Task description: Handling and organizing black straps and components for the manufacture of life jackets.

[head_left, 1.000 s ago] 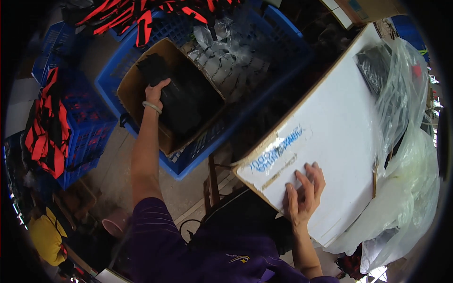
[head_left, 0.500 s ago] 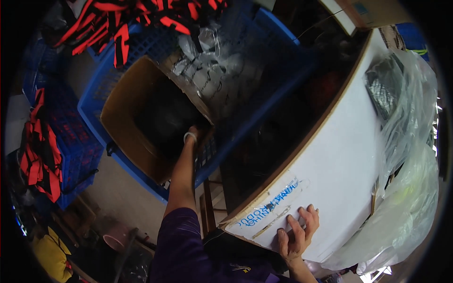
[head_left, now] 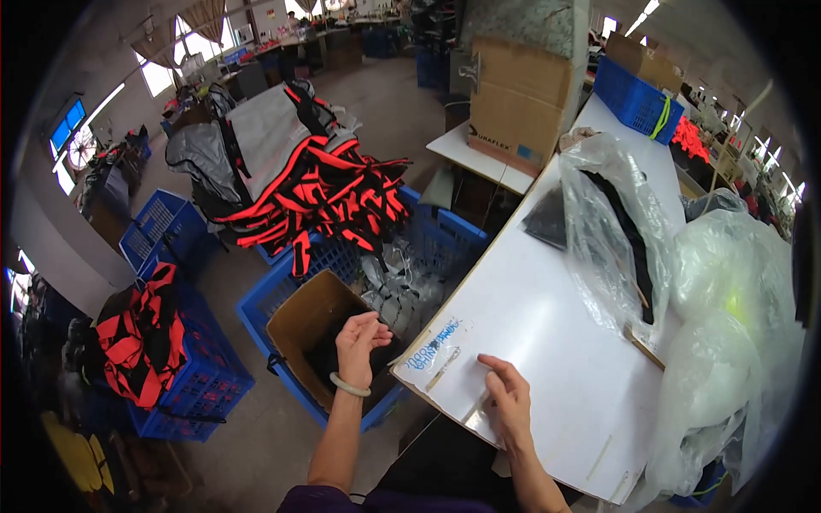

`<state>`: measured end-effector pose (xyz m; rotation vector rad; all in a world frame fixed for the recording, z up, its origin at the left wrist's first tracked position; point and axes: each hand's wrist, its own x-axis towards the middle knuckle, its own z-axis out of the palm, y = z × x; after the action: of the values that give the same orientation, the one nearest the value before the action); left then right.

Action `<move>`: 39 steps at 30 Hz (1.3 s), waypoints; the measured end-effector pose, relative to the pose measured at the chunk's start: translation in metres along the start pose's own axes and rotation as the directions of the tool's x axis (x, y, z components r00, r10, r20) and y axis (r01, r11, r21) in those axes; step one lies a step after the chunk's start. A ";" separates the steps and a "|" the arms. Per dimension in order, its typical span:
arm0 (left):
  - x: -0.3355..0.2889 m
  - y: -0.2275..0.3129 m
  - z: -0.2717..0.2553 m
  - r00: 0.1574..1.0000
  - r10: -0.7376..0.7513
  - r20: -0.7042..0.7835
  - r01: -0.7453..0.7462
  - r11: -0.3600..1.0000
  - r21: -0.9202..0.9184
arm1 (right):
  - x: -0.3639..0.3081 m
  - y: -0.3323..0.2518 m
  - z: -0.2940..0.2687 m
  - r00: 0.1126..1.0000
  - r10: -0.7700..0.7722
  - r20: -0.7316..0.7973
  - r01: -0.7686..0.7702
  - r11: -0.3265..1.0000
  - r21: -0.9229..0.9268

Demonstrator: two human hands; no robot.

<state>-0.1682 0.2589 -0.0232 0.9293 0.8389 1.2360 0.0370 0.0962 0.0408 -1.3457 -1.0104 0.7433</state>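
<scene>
Two grips were seen — right hand (head_left: 510, 396) parted, left hand (head_left: 355, 349) unclear; the carton (head_left: 299, 315) might be knocked by careless lowering.

The white surface (head_left: 547, 342) carries a clear plastic bag (head_left: 590, 265), a dark flat packet (head_left: 544, 221) and, toward its far end, a blue crate (head_left: 629, 94); a blue basket (head_left: 255, 301) beside it holds an open cardboard box (head_left: 292, 321).

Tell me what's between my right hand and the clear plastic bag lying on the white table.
In the head view, just a bare stretch of white tabletop lies between the right hand and the clear plastic bag.
</scene>
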 end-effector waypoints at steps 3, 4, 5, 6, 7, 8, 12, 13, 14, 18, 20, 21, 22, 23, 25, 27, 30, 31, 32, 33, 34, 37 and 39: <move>-0.039 0.014 0.064 0.971 -0.155 0.180 0.146 0.987 0.061 | -0.011 -0.069 -0.031 0.985 -0.172 0.004 0.131 0.767 0.628; -0.047 0.012 0.089 0.957 -0.192 0.219 0.171 0.979 0.110 | -0.023 -0.098 -0.048 0.948 -0.313 -0.061 0.275 0.705 0.654; -0.054 0.011 0.110 0.926 -0.215 0.310 0.180 0.974 0.136 | -0.039 -0.126 -0.065 0.871 -0.466 -0.154 0.447 0.625 0.640; -0.060 0.007 0.135 0.906 -0.202 0.372 0.148 0.974 0.169 | -0.062 -0.155 -0.083 0.786 -0.580 -0.211 0.542 0.484 0.688; -0.065 0.002 0.161 0.886 -0.191 0.423 0.113 0.973 0.202 | -0.084 -0.180 -0.100 0.660 -0.715 -0.232 0.620 0.343 0.705; -0.070 -0.004 0.184 0.833 -0.199 0.517 0.101 0.972 0.212 | -0.103 -0.200 -0.112 0.548 -0.789 -0.278 0.670 0.216 0.710; -0.098 -0.044 0.259 0.610 -0.318 0.726 0.079 0.936 0.344 | -0.169 -0.244 -0.138 0.355 -0.880 -0.316 0.859 0.174 0.481; -0.107 -0.059 0.269 0.603 -0.369 0.707 0.144 0.922 0.359 | -0.182 -0.248 -0.141 0.328 -0.889 -0.319 0.886 0.172 0.431; -0.117 -0.075 0.276 0.613 -0.382 0.691 0.187 0.920 0.343 | -0.194 -0.250 -0.143 0.305 -0.895 -0.325 0.909 0.171 0.381; -0.142 -0.118 0.272 0.672 -0.328 0.664 0.019 0.904 0.427 | -0.229 -0.256 -0.142 0.242 -0.916 -0.319 0.958 0.174 0.228; -0.140 -0.126 0.267 0.656 -0.328 0.680 0.053 0.918 0.392 | -0.237 -0.256 -0.139 0.239 -0.917 -0.319 0.966 0.193 0.171; -0.137 -0.127 0.264 0.670 -0.284 0.685 0.059 0.941 0.332 | -0.240 -0.257 -0.137 0.240 -0.920 -0.310 0.968 0.203 0.148; -0.135 -0.126 0.262 0.655 -0.278 0.703 0.064 0.947 0.314 | -0.243 -0.257 -0.134 0.242 -0.919 -0.311 0.969 0.210 0.133; -0.132 -0.124 0.261 0.650 -0.329 0.685 0.092 0.929 0.358 | -0.245 -0.258 -0.131 0.240 -0.923 -0.301 0.970 0.215 0.114; -0.131 -0.120 0.259 0.612 -0.323 0.722 0.141 0.943 0.302 | -0.245 -0.259 -0.126 0.240 -0.927 -0.289 0.970 0.223 0.092; -0.132 -0.116 0.258 0.617 -0.363 0.698 0.163 0.927 0.338 | -0.245 -0.261 -0.122 0.233 -0.932 -0.277 0.973 0.220 0.077; -0.134 -0.117 0.259 0.639 -0.307 0.706 0.107 0.944 0.313 | -0.237 -0.261 -0.111 0.236 -0.941 -0.242 0.972 0.228 0.064; -0.135 -0.119 0.257 0.643 -0.316 0.698 0.122 0.942 0.314 | -0.231 -0.260 -0.108 0.248 -0.940 -0.235 0.969 0.240 0.063; -0.134 -0.122 0.257 0.641 -0.318 0.699 0.119 0.940 0.319 | -0.225 -0.259 -0.103 0.280 -0.933 -0.227 0.960 0.274 0.058; -0.133 -0.125 0.256 0.640 -0.272 0.718 0.092 0.956 0.280 | -0.218 -0.257 -0.100 0.290 -0.931 -0.221 0.957 0.286 0.051; -0.132 -0.129 0.255 0.646 -0.252 0.720 0.095 0.963 0.252 | -0.210 -0.255 -0.100 0.306 -0.927 -0.219 0.951 0.307 0.029; -0.124 -0.140 0.256 0.636 -0.282 0.718 0.100 0.953 0.286 | -0.196 -0.255 -0.109 0.336 -0.909 -0.245 0.922 0.371 -0.109; -0.121 -0.146 0.270 0.629 -0.400 0.667 0.051 0.877 0.477 | -0.203 -0.265 -0.122 0.271 -0.926 -0.262 0.903 0.339 -0.265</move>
<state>0.1163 0.0946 -0.0459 1.4905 0.5070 0.3300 0.0323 -0.1687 0.2772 -0.6427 -1.2740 -0.4718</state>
